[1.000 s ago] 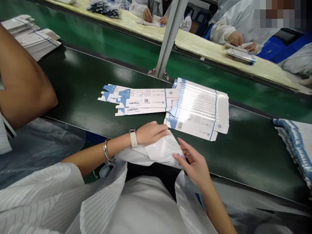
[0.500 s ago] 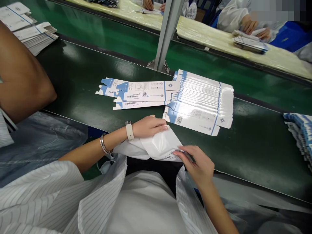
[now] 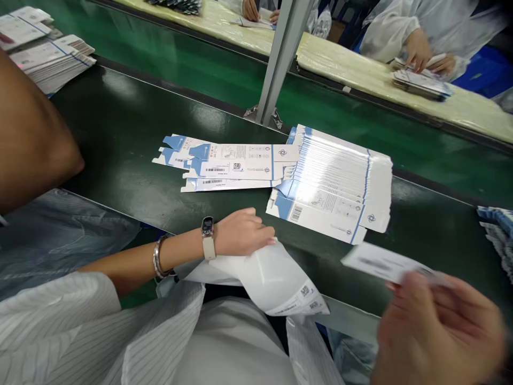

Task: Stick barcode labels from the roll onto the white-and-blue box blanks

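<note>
Pinching the white rectangular label by one end, as the right hand does by the dark-green worktop's near edge, should keep it flat, the left hand grasping the glossy white sheet.

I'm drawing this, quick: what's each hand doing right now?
Left hand: closed, holding the white sheet.
Right hand: pinched shut, holding a white printed strip, a bit blurred.

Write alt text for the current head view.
A person's right hand, blurred, holds up a white printed label, while the left hand grips a white sheet bearing printed codes. Beyond them, flattened blue-and-white cartons lie overlapping on a dark green table.
</note>
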